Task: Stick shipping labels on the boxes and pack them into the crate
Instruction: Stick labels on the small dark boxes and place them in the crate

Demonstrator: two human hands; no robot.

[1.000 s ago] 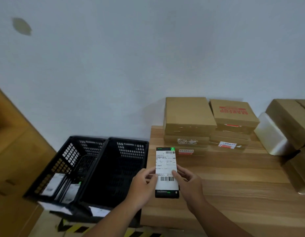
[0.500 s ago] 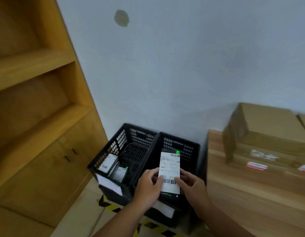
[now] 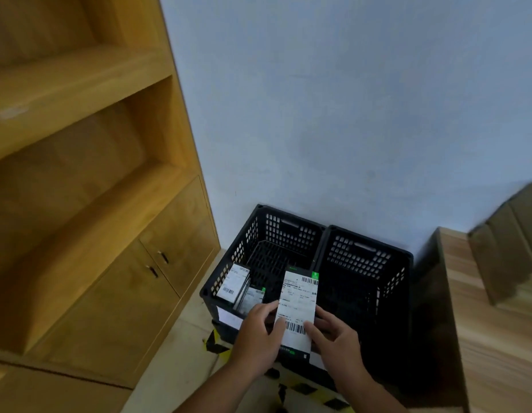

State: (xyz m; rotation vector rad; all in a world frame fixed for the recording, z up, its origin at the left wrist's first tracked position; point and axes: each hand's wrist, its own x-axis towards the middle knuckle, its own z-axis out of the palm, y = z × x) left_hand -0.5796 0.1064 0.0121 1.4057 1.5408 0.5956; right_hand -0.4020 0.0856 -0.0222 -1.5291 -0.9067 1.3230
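Observation:
A slim black box with a white barcode shipping label [image 3: 299, 305] on its face is held upright between both hands, above the divide of two black plastic crates. My left hand [image 3: 257, 338] grips its left edge, thumb on the label. My right hand [image 3: 336, 341] grips its right edge. The left crate [image 3: 259, 234] holds two labelled boxes [image 3: 235, 286] standing on edge near its front left. The right crate [image 3: 378, 263] looks dark inside; I cannot tell its contents.
A wooden shelf unit with cabinet doors [image 3: 157, 272] stands at the left. A wooden table [image 3: 497, 338] is at the right, with blurred cardboard boxes [image 3: 515, 242] on it. Yellow-black tape [image 3: 217, 344] marks the floor under the crates.
The view has swung left from the table to the crates. Both hands have carried the labelled box from over the table edge to above the crates, with the same hold.

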